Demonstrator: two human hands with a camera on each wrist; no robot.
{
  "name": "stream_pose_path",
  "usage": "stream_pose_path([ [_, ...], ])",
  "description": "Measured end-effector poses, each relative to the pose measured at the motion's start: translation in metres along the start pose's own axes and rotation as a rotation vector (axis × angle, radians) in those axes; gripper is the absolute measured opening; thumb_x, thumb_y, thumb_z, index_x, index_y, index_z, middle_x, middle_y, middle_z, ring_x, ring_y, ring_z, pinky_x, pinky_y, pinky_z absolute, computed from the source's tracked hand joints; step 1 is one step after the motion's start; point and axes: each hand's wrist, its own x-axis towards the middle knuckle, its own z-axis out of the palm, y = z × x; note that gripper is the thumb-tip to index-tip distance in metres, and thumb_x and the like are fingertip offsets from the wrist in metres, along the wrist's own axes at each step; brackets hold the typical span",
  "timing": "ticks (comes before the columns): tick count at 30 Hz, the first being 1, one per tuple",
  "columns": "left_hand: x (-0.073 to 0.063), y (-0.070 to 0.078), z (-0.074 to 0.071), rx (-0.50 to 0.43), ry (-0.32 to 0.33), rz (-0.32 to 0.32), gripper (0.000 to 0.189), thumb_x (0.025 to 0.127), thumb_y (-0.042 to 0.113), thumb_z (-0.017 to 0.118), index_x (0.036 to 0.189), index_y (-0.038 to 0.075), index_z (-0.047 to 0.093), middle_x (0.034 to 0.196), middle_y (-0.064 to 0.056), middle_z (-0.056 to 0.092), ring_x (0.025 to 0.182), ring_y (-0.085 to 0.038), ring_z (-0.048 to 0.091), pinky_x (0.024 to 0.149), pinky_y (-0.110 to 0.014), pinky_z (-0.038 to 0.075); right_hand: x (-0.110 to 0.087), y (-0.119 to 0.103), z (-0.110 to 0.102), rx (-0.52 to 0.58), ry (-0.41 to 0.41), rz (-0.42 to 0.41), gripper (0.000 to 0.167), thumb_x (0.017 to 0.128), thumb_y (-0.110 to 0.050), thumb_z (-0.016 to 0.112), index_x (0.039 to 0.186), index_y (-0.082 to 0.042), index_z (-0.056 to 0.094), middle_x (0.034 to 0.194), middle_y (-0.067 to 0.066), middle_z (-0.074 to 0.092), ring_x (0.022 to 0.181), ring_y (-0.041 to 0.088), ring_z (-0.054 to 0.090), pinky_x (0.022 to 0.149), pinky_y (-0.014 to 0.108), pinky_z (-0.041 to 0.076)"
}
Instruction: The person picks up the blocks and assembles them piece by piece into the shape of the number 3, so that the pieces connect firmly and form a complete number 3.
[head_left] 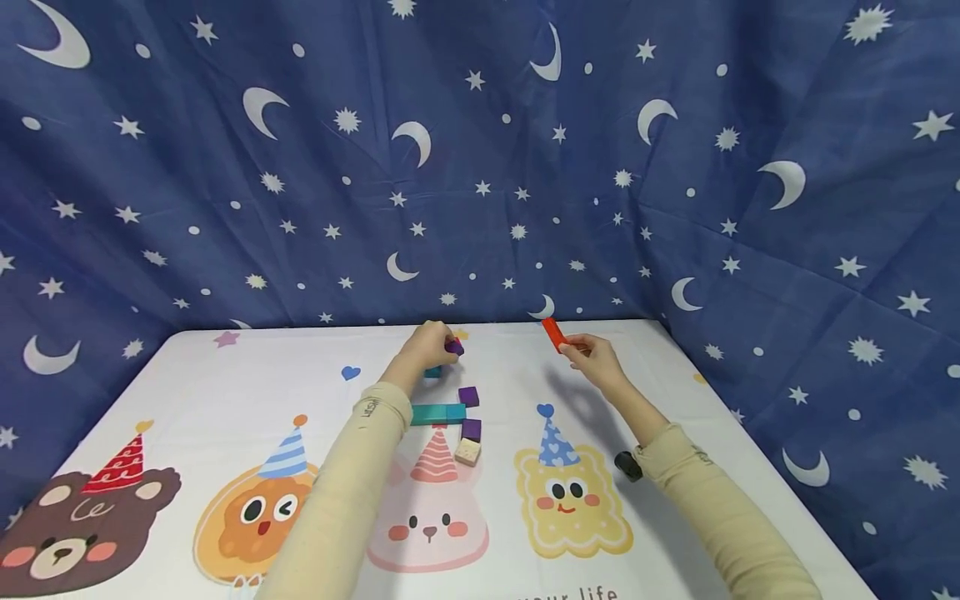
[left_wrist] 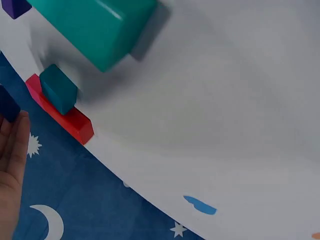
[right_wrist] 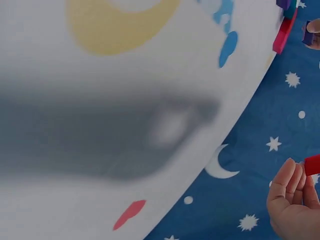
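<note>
Over the far edge of the table, my left hand (head_left: 427, 345) pinches a small purple cube (head_left: 455, 347), which shows dark at the edge of the left wrist view. Below that hand a teal block (head_left: 432, 372) partly shows; the left wrist view has a teal block (left_wrist: 59, 89) against a red bar (left_wrist: 76, 125). To the right, my right hand (head_left: 595, 360) holds a red bar (head_left: 554, 335) by one end between thumb and fingers, raised above the table. Nearer me lie a teal bar (head_left: 429, 414), purple cubes (head_left: 468, 396) and a beige cube (head_left: 467, 452).
A white tablecloth (head_left: 285, 383) printed with cartoon faces covers the table. Behind it hangs a dark blue curtain (head_left: 480, 167) with moons and stars. A small black object (head_left: 628, 466) shows beside the right sleeve. The left sleeve hides part of the table.
</note>
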Motion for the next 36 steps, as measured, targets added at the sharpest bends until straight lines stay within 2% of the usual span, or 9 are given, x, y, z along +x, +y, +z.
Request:
stream_pose_path([
  [5,-0.007,-0.003,-0.007,0.001,0.006,-0.002,0.03,0.079,0.014,0.074,0.105,-0.001,0.069,0.1,-0.014,0.069,0.084,-0.021,0.061,0.086,-0.033,0.054,0.003,-0.007,0.01,0.011,-0.012,0.007,0.036,0.093,-0.014,0.058,0.12,0.011,0.056,0.11,0.028,0.061,0.092,0.031,0.061,0.073,0.02,0.054],
  [9,-0.013,-0.008,-0.012,0.007,0.008,0.017,0.03,0.079,0.013,0.074,0.106,-0.002,0.069,0.1,-0.014,0.069,0.085,-0.022,0.06,0.086,-0.035,0.053,0.002,-0.014,0.016,0.051,-0.027,0.032,0.035,0.091,-0.013,0.06,0.118,0.009,0.058,0.108,0.027,0.062,0.087,0.028,0.06,0.066,0.015,0.049],
  [14,-0.023,-0.016,-0.016,-0.014,0.019,0.047,0.032,0.078,0.012,0.074,0.107,-0.002,0.069,0.101,-0.014,0.07,0.087,-0.022,0.06,0.087,-0.036,0.053,0.0,-0.023,0.023,0.108,-0.068,0.065,0.035,0.089,-0.013,0.062,0.118,0.007,0.06,0.107,0.024,0.064,0.086,0.022,0.061,0.067,0.017,0.051],
  [19,-0.033,-0.019,-0.021,-0.033,0.045,0.126,0.034,0.076,0.011,0.074,0.106,-0.004,0.069,0.101,-0.015,0.07,0.087,-0.022,0.062,0.085,-0.034,0.054,-0.004,-0.029,0.03,0.129,-0.092,0.046,0.034,0.087,-0.011,0.064,0.116,0.006,0.061,0.109,0.024,0.065,0.083,0.018,0.061,0.074,0.024,0.053],
  [25,-0.048,-0.02,-0.027,-0.018,0.061,0.223,0.034,0.074,0.011,0.076,0.103,-0.005,0.069,0.095,-0.015,0.07,0.079,-0.02,0.06,0.074,-0.031,0.053,-0.009,-0.036,0.037,0.094,-0.113,-0.023,0.031,0.084,-0.008,0.067,0.11,0.007,0.063,0.104,0.023,0.067,0.077,0.012,0.058,0.072,0.021,0.051],
  [30,-0.062,-0.024,-0.031,-0.015,0.058,0.231,0.033,0.073,0.011,0.078,0.101,-0.004,0.07,0.091,-0.013,0.069,0.074,-0.018,0.057,0.071,-0.028,0.053,-0.016,-0.043,0.043,0.041,-0.128,-0.107,0.029,0.083,-0.009,0.069,0.107,0.007,0.065,0.096,0.021,0.067,0.079,0.017,0.059,0.071,0.02,0.051],
  [36,-0.083,-0.03,-0.033,-0.025,0.061,0.251,0.031,0.073,0.012,0.078,0.099,-0.003,0.071,0.089,-0.013,0.068,0.076,-0.02,0.06,0.071,-0.029,0.054,-0.03,-0.047,0.048,-0.029,-0.123,-0.217,0.026,0.08,-0.007,0.071,0.102,0.007,0.066,0.088,0.02,0.069,0.073,0.019,0.06,0.068,0.021,0.052],
])
